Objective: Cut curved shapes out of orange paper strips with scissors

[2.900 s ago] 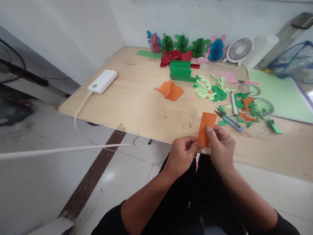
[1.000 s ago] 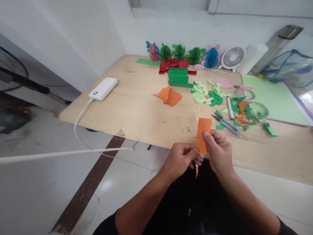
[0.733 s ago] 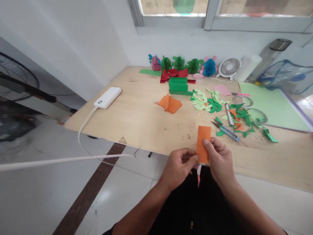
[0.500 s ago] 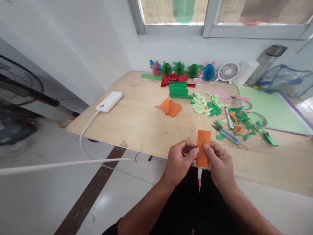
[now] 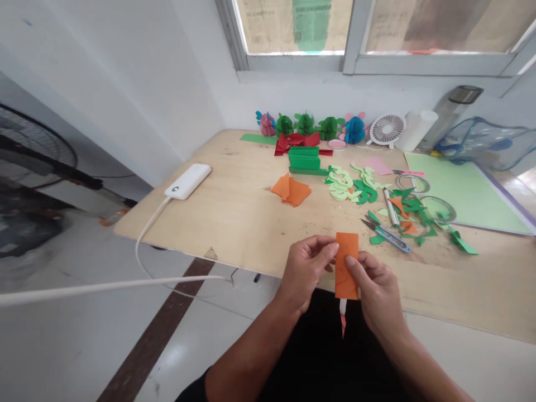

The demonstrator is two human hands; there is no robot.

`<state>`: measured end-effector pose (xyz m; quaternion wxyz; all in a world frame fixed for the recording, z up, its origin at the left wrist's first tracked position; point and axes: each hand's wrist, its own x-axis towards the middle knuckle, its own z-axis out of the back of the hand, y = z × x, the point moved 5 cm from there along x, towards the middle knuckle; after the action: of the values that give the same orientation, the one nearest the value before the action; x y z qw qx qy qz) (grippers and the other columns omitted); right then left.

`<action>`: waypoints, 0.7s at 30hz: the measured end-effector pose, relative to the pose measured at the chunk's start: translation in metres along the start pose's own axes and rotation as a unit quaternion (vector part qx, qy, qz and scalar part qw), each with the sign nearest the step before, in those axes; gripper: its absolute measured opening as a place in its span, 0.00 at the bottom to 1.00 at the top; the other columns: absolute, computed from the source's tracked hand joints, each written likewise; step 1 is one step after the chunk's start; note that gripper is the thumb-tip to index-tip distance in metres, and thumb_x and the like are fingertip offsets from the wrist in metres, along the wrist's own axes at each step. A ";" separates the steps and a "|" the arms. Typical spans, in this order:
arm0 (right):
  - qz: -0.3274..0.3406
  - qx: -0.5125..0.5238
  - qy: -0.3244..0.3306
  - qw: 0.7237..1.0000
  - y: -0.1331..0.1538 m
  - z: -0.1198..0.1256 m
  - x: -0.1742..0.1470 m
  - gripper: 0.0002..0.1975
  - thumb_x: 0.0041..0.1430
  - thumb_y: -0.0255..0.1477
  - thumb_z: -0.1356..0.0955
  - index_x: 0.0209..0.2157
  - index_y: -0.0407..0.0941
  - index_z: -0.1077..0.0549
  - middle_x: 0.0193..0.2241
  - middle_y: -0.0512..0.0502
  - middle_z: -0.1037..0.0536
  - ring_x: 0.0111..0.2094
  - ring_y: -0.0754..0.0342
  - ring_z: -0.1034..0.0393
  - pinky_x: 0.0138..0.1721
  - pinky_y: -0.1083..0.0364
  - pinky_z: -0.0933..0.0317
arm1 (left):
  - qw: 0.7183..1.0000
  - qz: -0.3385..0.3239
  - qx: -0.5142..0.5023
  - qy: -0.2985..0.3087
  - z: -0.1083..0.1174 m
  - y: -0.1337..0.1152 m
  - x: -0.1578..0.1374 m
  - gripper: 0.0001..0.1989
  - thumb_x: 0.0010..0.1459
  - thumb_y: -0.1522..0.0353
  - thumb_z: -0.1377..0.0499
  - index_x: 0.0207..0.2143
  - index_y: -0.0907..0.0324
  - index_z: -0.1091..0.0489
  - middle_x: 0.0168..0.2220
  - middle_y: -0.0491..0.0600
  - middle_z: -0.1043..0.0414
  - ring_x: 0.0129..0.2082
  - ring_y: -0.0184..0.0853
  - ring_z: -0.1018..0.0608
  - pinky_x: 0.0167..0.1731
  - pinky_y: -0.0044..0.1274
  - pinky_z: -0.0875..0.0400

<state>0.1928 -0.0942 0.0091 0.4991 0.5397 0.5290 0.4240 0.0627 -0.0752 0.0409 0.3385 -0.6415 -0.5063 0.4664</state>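
An orange paper rectangle (image 5: 347, 282) with faint drawn lines is held upright between my two hands at the table's front edge. My left hand (image 5: 307, 268) pinches its left side near the top, thumb in front. On the right side, my right hand (image 5: 372, 285) grips it with the thumb pressed flat on its face; the fingers behind are partly hidden. Beyond the hands lies a small stack of orange paper pieces (image 5: 292, 190). A pair of blue-handled thread snips (image 5: 389, 237) rests to the right of the paper, near green scraps (image 5: 414, 206).
Folded green paper (image 5: 304, 158), red paper pieces (image 5: 297, 143) and light green cut shapes (image 5: 341, 183) lie farther back. Paper figures (image 5: 305, 124) and a small white fan (image 5: 387, 130) line the wall. A white power bank (image 5: 188, 181) with a cable sits at left.
The head view has tilted up slightly, so everything sits lower. My left hand has slid up toward the top of the orange paper's left edge; my right hand still holds the paper.
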 end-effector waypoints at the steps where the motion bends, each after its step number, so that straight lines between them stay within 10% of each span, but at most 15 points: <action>1: -0.001 -0.007 0.003 1.000 0.000 0.000 -0.001 0.09 0.56 0.35 0.29 0.27 0.45 0.24 0.24 0.50 0.25 0.27 0.56 0.34 0.32 0.57 0.39 | 1.000 0.000 -0.007 -0.001 -0.001 -0.001 0.001 0.08 0.47 0.66 0.35 0.27 0.63 0.25 0.23 0.45 0.29 0.23 0.25 0.32 0.27 0.20 0.36; 21: -0.034 -0.009 0.014 0.999 0.002 -0.002 -0.009 0.11 0.55 0.37 0.29 0.26 0.45 0.25 0.22 0.50 0.26 0.24 0.56 0.35 0.25 0.58 0.42 | 0.999 -0.002 -0.047 -0.029 -0.004 0.003 0.002 0.08 0.46 0.67 0.37 0.21 0.62 0.31 0.19 0.42 0.35 0.20 0.24 0.35 0.23 0.19 0.39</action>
<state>0.1900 -0.1026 0.0117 0.5111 0.5107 0.5500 0.4188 0.0675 -0.0741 0.0392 0.2945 -0.6421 -0.5381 0.4598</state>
